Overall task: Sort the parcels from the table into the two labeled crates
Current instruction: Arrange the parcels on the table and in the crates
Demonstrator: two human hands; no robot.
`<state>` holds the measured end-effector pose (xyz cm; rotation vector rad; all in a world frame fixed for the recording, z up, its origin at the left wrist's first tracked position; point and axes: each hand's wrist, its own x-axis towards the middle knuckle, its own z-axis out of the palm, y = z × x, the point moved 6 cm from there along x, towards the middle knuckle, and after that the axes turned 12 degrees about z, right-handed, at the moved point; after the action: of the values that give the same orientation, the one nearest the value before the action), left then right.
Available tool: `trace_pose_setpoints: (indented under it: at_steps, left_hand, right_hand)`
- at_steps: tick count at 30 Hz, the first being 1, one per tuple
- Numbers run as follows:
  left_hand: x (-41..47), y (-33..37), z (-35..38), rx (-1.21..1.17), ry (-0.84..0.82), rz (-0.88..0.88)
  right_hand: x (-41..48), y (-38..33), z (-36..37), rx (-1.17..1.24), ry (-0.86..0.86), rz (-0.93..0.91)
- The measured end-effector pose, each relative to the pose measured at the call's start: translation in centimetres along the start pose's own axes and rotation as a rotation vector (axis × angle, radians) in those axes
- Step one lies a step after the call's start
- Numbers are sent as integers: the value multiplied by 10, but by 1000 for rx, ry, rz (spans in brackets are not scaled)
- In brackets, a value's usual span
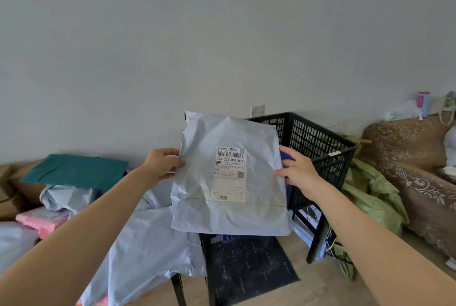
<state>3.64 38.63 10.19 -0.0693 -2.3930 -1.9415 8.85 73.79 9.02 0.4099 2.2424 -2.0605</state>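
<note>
The left hand pinches the parcel at its nine o'clock edge and the right hand at three o'clock, fingers clamped on the slick bag. A misread label could send it wrongly into the black crate beyond, at two o'clock.

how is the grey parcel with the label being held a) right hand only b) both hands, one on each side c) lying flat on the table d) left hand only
b: the left hand grips one side edge of the grey parcel and the right hand the other, lifted before the black crate.
</note>
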Motion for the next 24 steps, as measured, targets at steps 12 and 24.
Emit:
trace_pose_setpoints:
  at_steps: [12, 24]
  left_hand:
    - [76, -4, 77, 34, -45, -34]
    - [195, -50, 117, 70, -63, -115]
  right_hand:
    - [87, -11, -54, -84, 145, -16]
    - [222, -41, -54, -358, 169, -49]
